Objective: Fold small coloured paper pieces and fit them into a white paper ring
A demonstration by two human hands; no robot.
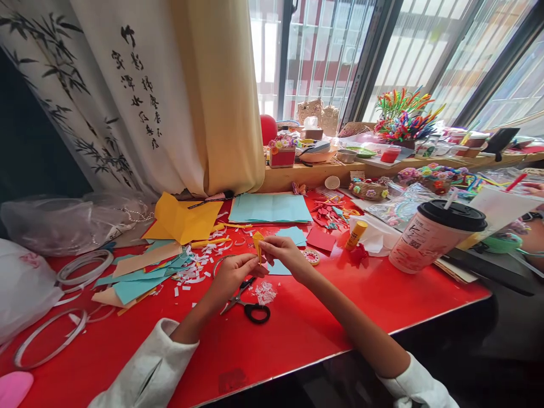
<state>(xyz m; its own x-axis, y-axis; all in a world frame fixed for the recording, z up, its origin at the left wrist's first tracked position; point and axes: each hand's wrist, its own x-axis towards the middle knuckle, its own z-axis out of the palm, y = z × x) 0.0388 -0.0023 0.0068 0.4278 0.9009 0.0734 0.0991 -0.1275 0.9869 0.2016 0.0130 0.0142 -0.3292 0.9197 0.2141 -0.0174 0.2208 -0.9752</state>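
A small folded piece of yellow paper (258, 242) is held upright between both hands above the red table (314, 334). My left hand (236, 272) pinches its lower end, and my right hand (287, 256) grips its upper right side with the fingertips. Just below the hands lie scissors with black handles (256, 313), partly hidden by my left hand, and a small heap of white shreds (266, 292). Light blue paper squares (292, 235) and a red square (321, 239) rest behind my right hand.
A lidded drink cup (431, 238) and a yellow glue stick (356, 235) stand on the right. Coloured paper offcuts (140, 280) and white rolls (85, 269) lie left. Blue sheets (270, 208) are at the back. Another person's hand (533, 189) shows at the right edge.
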